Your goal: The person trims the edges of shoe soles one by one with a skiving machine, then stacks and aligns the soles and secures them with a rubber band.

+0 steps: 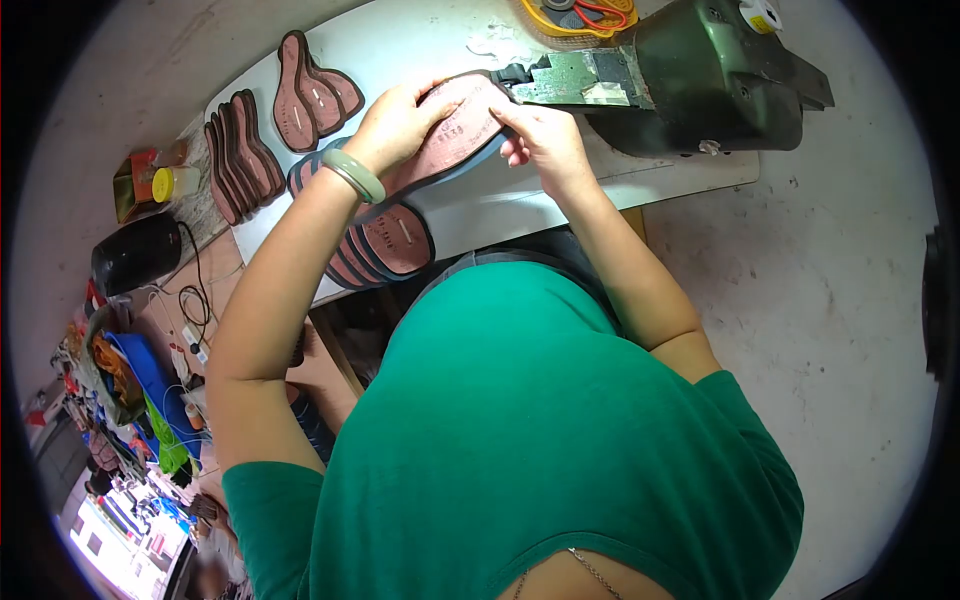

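A pinkish-brown shoe insole (458,137) with a dark edge and faint printed marks lies between my two hands, its far end at the metal head of a dark green machine (580,80). My left hand (402,128), below a pale green bangle, grips the insole's left side with thumb on top. My right hand (540,140) pinches its right edge near the machine head, other fingers curled below. Under my left wrist lies a stack of similar insoles (397,240) with blue-grey edges, partly covered by my forearm and the held piece.
On the white table (400,40), a row of insoles (243,158) and a few overlapping insoles (312,95) lie to the left. A yellow-rimmed basket (575,18) with scissors stands at the back. A yellow-lidded jar (175,184) and a black device (137,254) sit beyond the left edge.
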The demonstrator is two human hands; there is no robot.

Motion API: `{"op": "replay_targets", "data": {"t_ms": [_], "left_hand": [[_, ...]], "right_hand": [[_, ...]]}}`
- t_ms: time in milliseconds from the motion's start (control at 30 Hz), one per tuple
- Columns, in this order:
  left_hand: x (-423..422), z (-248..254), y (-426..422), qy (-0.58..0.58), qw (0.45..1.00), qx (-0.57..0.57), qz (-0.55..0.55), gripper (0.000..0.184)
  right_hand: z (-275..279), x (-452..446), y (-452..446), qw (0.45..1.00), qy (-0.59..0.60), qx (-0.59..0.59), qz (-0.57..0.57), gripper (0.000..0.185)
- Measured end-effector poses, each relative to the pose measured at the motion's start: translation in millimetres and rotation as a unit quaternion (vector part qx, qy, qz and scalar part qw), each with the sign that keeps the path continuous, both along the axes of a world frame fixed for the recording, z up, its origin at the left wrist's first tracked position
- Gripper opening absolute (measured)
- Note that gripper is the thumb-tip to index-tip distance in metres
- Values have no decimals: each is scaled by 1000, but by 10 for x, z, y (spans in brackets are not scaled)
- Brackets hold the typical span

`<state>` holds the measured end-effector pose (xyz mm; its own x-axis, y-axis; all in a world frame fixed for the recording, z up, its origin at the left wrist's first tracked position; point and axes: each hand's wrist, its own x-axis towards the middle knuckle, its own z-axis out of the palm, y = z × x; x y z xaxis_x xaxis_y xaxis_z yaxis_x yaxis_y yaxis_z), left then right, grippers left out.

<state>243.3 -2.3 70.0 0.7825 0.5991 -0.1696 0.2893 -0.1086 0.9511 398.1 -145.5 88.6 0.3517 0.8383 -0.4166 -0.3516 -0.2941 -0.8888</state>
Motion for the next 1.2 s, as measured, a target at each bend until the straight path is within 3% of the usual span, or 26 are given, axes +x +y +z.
{"op": "replay_targets", "data": {"t_ms": [233, 533, 700, 867, 933, 967, 1033, 1200], "left_hand": [[-3, 11, -167, 16, 995, 65, 72, 39], [-1, 19, -283, 3, 993, 38, 110, 45], [57, 60, -386, 50, 987, 79, 130, 49], [98, 121, -435, 65, 977, 93, 180, 50], [109, 131, -433, 71, 973, 103, 193, 50], [119, 118, -429, 61, 970, 109, 206, 50], [142, 78, -411, 41, 964, 121, 234, 50], [197, -14, -408, 2, 947, 146, 285, 50]], "right_hand": [[-98, -49, 16, 1000, -7, -8, 10, 28], [-101, -26, 57, 998, -46, 26, -18, 29], [-189, -63, -115, 992, -83, 80, -44, 32], [-306, -147, -489, 997, -67, 46, -13, 33], [-230, -238, -670, 989, 115, 34, 92, 33], [-139, -305, -766, 989, 114, 34, 92, 33], [59, -414, -899, 921, 356, -15, 160, 33], [81, -405, -1002, 912, 385, 0, 140, 28]]}}
